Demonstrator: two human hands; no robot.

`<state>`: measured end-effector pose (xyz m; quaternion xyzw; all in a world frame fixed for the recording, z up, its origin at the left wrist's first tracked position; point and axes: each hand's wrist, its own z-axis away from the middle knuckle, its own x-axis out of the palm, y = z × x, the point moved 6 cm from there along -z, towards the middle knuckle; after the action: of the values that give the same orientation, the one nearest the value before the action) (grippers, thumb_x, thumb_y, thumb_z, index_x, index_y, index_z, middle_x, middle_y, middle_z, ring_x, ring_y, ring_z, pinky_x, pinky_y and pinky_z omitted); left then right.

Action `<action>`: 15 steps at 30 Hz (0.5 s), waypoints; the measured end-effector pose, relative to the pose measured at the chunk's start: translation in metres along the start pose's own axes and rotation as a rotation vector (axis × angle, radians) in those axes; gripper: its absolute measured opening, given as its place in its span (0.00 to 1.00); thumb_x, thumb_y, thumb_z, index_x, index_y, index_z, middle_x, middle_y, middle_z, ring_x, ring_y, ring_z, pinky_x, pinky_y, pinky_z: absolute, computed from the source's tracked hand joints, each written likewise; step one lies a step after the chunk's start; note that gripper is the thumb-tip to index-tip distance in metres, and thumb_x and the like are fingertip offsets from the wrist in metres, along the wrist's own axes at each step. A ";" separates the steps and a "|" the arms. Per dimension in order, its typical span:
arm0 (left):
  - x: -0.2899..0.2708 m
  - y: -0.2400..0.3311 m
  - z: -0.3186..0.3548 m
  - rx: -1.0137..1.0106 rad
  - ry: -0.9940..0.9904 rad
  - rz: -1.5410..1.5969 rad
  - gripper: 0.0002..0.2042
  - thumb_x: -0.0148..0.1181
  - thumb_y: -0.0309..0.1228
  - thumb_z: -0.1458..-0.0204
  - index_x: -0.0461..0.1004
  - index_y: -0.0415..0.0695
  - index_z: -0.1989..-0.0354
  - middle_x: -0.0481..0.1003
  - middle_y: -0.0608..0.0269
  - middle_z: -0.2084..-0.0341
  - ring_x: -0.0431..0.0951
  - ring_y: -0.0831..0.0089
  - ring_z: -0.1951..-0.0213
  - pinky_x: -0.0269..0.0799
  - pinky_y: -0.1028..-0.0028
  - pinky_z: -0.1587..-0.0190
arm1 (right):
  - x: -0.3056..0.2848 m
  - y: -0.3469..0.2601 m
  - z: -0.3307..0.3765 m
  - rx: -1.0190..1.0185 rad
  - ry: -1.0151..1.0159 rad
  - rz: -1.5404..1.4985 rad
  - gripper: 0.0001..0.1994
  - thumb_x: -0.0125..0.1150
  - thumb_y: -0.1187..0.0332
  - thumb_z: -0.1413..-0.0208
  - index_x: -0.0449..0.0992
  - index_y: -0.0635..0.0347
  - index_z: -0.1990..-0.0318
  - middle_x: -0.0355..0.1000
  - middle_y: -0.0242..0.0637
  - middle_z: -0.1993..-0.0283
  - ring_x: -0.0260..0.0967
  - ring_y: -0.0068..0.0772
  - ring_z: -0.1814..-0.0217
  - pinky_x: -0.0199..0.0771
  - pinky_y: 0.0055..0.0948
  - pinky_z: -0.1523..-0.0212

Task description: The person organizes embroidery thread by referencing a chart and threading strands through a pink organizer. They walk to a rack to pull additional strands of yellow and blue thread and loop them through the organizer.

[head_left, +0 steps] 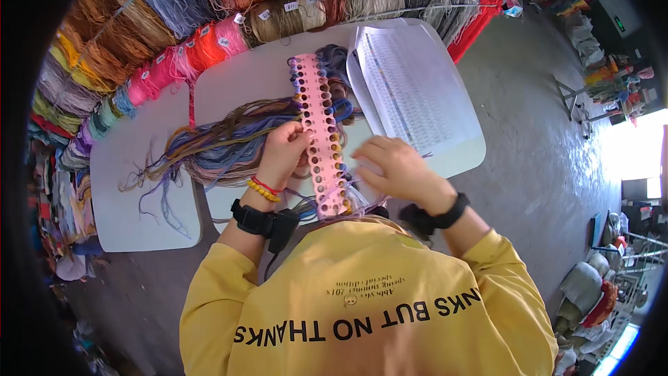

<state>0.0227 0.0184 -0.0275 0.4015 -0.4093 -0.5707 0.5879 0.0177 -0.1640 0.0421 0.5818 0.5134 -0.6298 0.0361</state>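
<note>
A long pink thread holder card [321,125] with round holes down both edges lies lengthwise in front of me, with coloured threads looped through many holes. My left hand [284,153] is closed at the card's left edge, thumb and fingers pinching there. Long blue, brown and mauve embroidery threads [229,141] fan out to the left from the card. To the right of the card, my right hand [398,170] is curled around thin purple thread, whose strands show on either side of it. More thread, partly hidden, bunches at the card's near end.
White tables [146,188] bear the work. Printed sheets [410,83] in rows and columns lie at the right. Behind, racks hold thick hanks of coloured thread [292,17] with small tags. Grey floor [522,132] extends to the right, where bundles and metal stands are.
</note>
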 end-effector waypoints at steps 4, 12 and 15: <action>0.001 0.009 0.005 0.016 0.097 0.049 0.04 0.50 0.24 0.52 0.68 0.38 0.68 0.69 0.70 0.83 0.65 0.87 0.84 0.59 0.87 0.83 | -0.041 0.041 0.049 0.200 -0.196 0.099 0.08 0.51 0.66 0.55 0.73 0.55 0.68 0.67 0.39 0.71 0.67 0.40 0.69 0.67 0.35 0.68; 0.003 0.005 0.006 -0.033 0.206 0.086 0.07 0.50 0.24 0.53 0.69 0.39 0.65 0.69 0.71 0.81 0.67 0.87 0.83 0.61 0.87 0.82 | -0.076 0.082 0.068 0.233 -0.243 0.285 0.16 0.53 0.68 0.55 0.68 0.49 0.55 0.66 0.36 0.69 0.66 0.40 0.70 0.66 0.35 0.65; 0.009 0.005 0.009 -0.050 0.276 0.116 0.06 0.50 0.24 0.52 0.69 0.39 0.66 0.69 0.70 0.81 0.68 0.86 0.84 0.63 0.87 0.83 | -0.074 0.091 0.070 0.224 -0.297 0.344 0.18 0.53 0.67 0.55 0.65 0.47 0.53 0.66 0.36 0.70 0.66 0.39 0.70 0.65 0.34 0.64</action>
<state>0.0165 0.0090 -0.0197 0.4369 -0.3327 -0.4853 0.6804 0.0512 -0.2957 0.0302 0.5622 0.3228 -0.7458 0.1532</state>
